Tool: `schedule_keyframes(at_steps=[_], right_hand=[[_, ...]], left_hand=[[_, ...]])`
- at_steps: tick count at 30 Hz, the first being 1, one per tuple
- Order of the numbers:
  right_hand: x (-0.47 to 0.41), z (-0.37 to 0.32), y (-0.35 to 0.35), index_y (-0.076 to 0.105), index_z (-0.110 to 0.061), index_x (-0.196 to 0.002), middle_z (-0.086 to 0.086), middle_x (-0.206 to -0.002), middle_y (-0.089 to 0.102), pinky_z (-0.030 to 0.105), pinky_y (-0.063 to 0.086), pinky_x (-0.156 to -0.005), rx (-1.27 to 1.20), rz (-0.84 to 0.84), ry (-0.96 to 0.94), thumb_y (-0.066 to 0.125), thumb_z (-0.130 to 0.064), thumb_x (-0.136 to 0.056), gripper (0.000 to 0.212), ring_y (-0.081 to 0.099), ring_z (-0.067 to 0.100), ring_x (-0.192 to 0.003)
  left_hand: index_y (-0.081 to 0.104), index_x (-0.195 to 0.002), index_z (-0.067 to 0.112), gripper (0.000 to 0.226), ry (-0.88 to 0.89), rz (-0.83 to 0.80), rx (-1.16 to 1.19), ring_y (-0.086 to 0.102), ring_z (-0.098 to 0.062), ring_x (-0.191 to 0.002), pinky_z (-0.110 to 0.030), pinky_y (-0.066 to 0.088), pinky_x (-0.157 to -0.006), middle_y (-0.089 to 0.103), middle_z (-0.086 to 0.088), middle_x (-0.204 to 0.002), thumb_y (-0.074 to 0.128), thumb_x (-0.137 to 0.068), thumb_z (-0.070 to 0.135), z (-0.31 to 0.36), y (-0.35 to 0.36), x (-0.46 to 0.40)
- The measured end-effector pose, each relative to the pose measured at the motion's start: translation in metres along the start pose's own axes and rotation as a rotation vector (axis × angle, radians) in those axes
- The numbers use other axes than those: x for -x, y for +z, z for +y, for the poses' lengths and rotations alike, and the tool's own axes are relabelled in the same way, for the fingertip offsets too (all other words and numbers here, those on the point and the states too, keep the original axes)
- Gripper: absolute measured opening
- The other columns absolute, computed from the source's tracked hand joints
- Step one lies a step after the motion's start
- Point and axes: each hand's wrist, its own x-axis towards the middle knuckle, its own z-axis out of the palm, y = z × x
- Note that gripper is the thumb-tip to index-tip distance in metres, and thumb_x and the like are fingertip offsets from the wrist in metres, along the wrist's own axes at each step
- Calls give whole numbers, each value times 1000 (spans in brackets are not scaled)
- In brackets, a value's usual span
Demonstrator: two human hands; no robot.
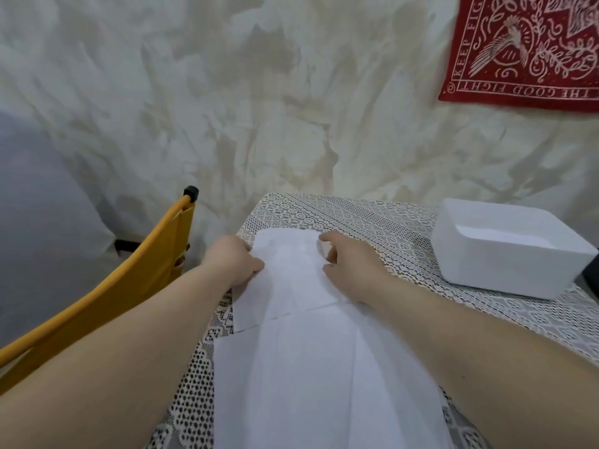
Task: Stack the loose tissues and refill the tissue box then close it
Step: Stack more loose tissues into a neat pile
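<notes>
A white tissue box (509,251) stands open on the far right of a table covered with a lace cloth (382,218); no lid shows on it. To the left of the box, well apart from it, loose tissues (291,277) lie flat on the cloth, one sheet overlapping the next, and more sheets run from there toward the near edge of the table.

Both hands are on the far sheet, left of the box. The left hand (231,262) grips the sheet's left edge with its fingers curled under or over it. The right hand (348,262) rests at the sheet's right side, thumb and fingers bent toward the paper; whether it pinches the sheet or only touches it cannot be told.

Nothing lies between the tissues and the box. Far left of the box, past the table edge, a yellow chair (155,264) leans. Above the box a red cloth (525,50) with white print hangs on the blotchy wall (227,92).
</notes>
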Motion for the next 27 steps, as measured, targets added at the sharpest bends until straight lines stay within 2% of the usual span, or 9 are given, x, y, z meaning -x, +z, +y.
schedule_keyframes(at_steps=[4, 10, 13, 17, 18, 20, 22, 25, 27], right_hand=[[-2, 6, 1, 35, -27, -141, 3, -121, 60, 29, 42, -87, 30, 18, 38, 60, -22, -85, 61, 54, 27, -111], [-3, 10, -3, 49, -26, -133, -1, -93, 57, 24, 40, -78, -184, 145, 52, 53, -7, -85, 52, 54, 19, -90], [-5, 4, -16, 55, -24, -126, -8, -84, 53, 21, 37, -74, -322, 283, 54, 57, -7, -84, 46, 54, 16, -86], [-5, -17, -49, 58, -26, -121, -6, -85, 55, 30, 46, -79, -430, 409, 12, 59, -10, -84, 40, 58, 20, -84], [-3, -23, -59, 59, -26, -118, -10, -82, 53, 30, 47, -79, -446, 437, -1, 59, -10, -84, 37, 57, 19, -82], [3, -35, -80, 63, -25, -111, -16, -77, 50, 26, 46, -77, -460, 483, -19, 57, -9, -85, 31, 54, 15, -79], [18, -43, -100, 64, -27, -103, -17, -76, 52, 22, 42, -72, -483, 502, -23, 57, -9, -85, 26, 53, 12, -76], [57, -46, -118, 65, -27, -97, -14, -75, 53, 20, 39, -65, -461, 460, -2, 58, -8, -83, 24, 51, 11, -70], [93, -41, -118, 66, -24, -96, -12, -71, 50, 20, 38, -64, -445, 412, 42, 59, -7, -83, 23, 49, 10, -67]], left_hand=[[52, -130, 18, 52, -42, -27, 71, 60, -26, -92, -29, 51, -75, 58, -1, -83, 67, -80, 24, 0, -1, 4], [62, -112, 14, 31, -27, 98, 564, 58, -19, -61, -24, 44, -55, 64, -3, -67, 62, -81, 19, -4, 5, 10], [68, -86, 15, 15, 23, 194, 730, 61, -23, -58, -27, 45, -52, 67, -7, -64, 60, -76, 24, 2, -8, 18], [68, -101, 18, 44, 86, 318, 797, 68, -23, -80, -42, 58, -73, 72, -4, -85, 60, -65, 42, 18, -42, 28], [68, -96, 18, 37, 107, 342, 802, 67, -22, -77, -38, 58, -70, 71, -2, -82, 60, -69, 41, 23, -52, 32], [63, -78, 17, 15, 157, 379, 759, 59, -17, -61, -20, 49, -53, 62, 3, -66, 56, -82, 29, 34, -72, 48], [60, -76, 18, 14, 190, 402, 705, 51, -11, -54, -12, 37, -41, 55, 7, -61, 55, -88, 22, 40, -88, 66], [59, -85, 16, 9, 176, 321, 612, 55, -11, -63, -19, 42, -51, 58, 6, -69, 61, -88, 24, 41, -96, 102], [54, -88, 9, 22, 128, 251, 546, 51, -13, -65, -25, 41, -59, 54, 5, -71, 64, -87, 29, 37, -87, 130]])
